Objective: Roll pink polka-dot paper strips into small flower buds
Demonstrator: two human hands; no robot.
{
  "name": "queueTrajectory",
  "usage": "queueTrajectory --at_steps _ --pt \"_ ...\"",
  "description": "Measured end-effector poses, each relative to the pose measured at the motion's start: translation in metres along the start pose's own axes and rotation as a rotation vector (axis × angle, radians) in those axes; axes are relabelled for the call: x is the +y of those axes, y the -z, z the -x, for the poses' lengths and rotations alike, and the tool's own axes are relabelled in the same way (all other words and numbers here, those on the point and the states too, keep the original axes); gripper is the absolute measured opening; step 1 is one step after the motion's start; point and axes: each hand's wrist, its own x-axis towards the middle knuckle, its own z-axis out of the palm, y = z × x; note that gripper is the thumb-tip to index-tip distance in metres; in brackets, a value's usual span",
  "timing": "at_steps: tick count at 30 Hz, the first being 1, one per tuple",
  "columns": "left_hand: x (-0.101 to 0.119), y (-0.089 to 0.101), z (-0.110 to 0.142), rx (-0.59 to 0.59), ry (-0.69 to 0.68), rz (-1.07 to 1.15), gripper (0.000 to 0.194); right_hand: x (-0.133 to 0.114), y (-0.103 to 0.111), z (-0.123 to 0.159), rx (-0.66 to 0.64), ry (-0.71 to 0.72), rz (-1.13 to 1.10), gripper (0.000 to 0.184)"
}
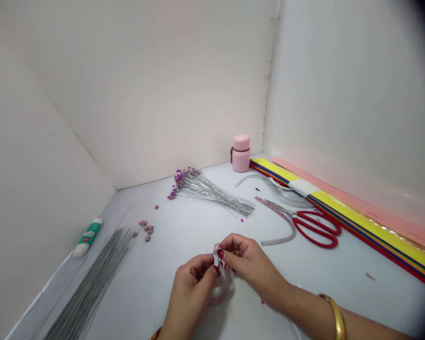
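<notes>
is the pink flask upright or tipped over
Upright: the pink flask stands on its base on the table, with its lid uppermost.

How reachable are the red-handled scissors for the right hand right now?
Probably yes: the red-handled scissors lie off to the right of the right hand, handles uncovered. Its hold on the small pale strip seems the main hindrance; it would likely need freeing first.

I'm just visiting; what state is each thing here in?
Left hand: pinching the pale strip
Right hand: pinching it too
Pale strip: held
Scissors: lying flat
Pink bottle: upright, lid on
Green tube: lying on its side
Grey wires: lying bunched
Purple-tipped stems: lying bunched
Coloured sheets: stacked
</notes>
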Motion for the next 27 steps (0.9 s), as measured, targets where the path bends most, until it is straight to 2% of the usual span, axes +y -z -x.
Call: queueTrajectory --at_steps 4,9,11,14,17,19,21,24,27 --pt "0.004 -0.003 0.004 -0.023 0.078 0.072 0.025 0.004 -0.001 0.001 0.010 0.071 0.077 0.012" --pt "-0.007 0.005 -0.006 0.114 0.068 0.122 0.026 0.004 0.001 0.002 -0.040 0.134 0.234 0.011" --pt "-0.013 0.008 -0.011 0.130 0.101 0.243 0.024 0.003 0.004 0.002 -0.070 0.256 0.366 0.011" --pt "-0.017 0.011 -0.015 0.111 0.106 0.400 0.023 0.002 0.007 0.004 -0.191 0.499 0.599 0.028" --pt "-0.018 0.013 -0.017 0.112 0.098 0.418 0.025 0.000 0.007 0.007 -0.311 0.608 0.697 0.031" --pt "-0.016 0.015 -0.019 0.139 0.081 0.373 0.027 -0.002 0.006 0.008 -0.314 0.596 0.617 0.026" --pt "-0.014 0.018 -0.021 0.179 0.073 0.321 0.027 -0.005 0.005 0.009 -0.276 0.522 0.462 0.019" --pt "-0.013 0.022 -0.023 0.238 0.090 0.293 0.022 -0.010 0.006 0.006 -0.185 0.343 0.177 0.008" --pt "-0.013 0.022 -0.023 0.233 0.105 0.296 0.022 -0.013 0.009 0.002 -0.134 0.131 -0.106 0.010"
